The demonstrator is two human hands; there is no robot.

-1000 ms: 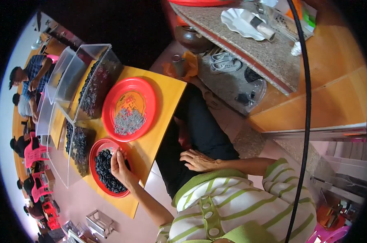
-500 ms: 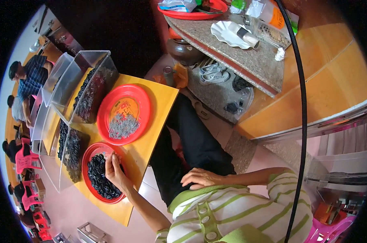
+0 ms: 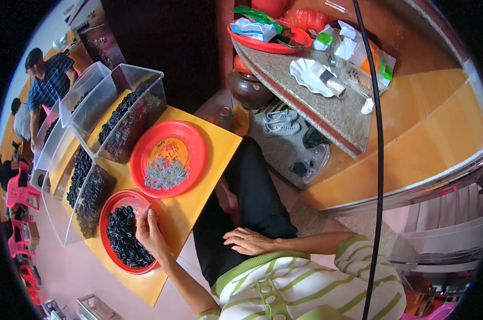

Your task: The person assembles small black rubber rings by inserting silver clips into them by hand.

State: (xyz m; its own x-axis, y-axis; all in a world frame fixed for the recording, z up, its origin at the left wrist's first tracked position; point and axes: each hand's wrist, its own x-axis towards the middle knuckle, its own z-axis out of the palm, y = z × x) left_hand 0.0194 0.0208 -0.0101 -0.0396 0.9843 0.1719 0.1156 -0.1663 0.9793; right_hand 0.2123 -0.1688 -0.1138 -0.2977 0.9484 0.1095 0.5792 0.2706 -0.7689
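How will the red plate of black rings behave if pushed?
The red plate looks broad and low, so it should probably slide rather than tip. The black rings lie loosely heaped, so they might shift if jolted.

Wht top [image 3: 327, 282], grn-striped; short slvs [image 3: 363, 261], grn hem [image 3: 263, 263], lt btns [image 3: 270, 300]; blk trousers [image 3: 260, 197].

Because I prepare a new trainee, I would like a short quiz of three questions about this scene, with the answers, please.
1. True or false: the right hand rests on the dark trousers.
2. What colour are the small pieces in the red plate with the orange centre? a) black b) silver-grey c) green
3. Which hand has its fingers over the other red plate, the one with black pieces?

Key: 1. True. 2. b. 3. The left hand.
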